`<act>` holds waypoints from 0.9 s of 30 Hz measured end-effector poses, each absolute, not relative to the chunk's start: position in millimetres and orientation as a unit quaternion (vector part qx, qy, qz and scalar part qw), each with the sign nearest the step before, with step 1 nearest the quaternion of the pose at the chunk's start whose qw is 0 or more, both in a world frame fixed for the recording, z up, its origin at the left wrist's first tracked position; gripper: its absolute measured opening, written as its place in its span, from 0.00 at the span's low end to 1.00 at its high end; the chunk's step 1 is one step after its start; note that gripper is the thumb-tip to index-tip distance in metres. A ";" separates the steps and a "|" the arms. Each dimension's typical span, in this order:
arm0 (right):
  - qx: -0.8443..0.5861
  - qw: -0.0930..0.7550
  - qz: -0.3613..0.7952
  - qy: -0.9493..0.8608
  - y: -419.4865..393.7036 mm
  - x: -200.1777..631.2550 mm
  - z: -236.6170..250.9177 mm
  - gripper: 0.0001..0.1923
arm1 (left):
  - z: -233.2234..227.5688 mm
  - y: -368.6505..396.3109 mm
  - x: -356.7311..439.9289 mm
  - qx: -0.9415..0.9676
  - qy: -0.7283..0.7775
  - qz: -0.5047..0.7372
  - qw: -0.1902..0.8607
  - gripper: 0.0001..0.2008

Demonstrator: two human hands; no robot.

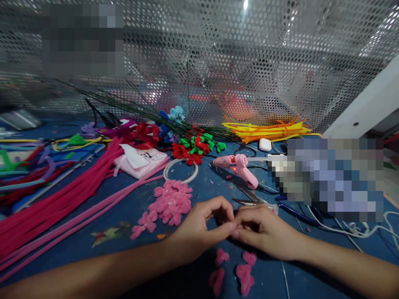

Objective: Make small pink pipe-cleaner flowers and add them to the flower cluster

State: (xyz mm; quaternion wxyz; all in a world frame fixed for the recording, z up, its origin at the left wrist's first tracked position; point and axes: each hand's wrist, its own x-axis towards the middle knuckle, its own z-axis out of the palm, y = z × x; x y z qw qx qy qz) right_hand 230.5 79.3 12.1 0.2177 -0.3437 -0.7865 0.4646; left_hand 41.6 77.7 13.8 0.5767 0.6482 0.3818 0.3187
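Note:
My left hand (pixel 199 230) and my right hand (pixel 264 230) meet fingertip to fingertip low over the blue table (pixel 124 216), pinching a small pink pipe-cleaner piece (pixel 234 233) between them; most of it is hidden by the fingers. Just below the hands lie three bent pink petal loops (pixel 245 272). A pile of finished pink petals (pixel 170 203) sits to the upper left of my left hand. A pink glue gun (pixel 241 166) rests behind the hands, with scissors (pixel 249 199) lying next to my right hand.
Long pink pipe cleaners (pixel 62 203) fan across the left. Red and green pipe-cleaner flowers (pixel 195 149), a white ring (pixel 181 170), a pink pouch (pixel 141 160) and yellow-orange pipe cleaners (pixel 268 131) lie further back. A perforated metal screen (pixel 218 62) closes the rear. White cables (pixel 358 228) trail right.

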 end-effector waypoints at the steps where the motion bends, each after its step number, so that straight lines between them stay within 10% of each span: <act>1: -0.341 0.217 0.468 -0.786 78.7 230.4 12.5 0.11 | 15.2 77.5 41.9 0.650 0.383 0.315 0.575 0.02; 27: -0.311 0.204 0.432 -0.822 69.8 231.2 17.1 0.13 | 4.9 76.5 36.9 0.570 0.314 0.336 0.681 0.12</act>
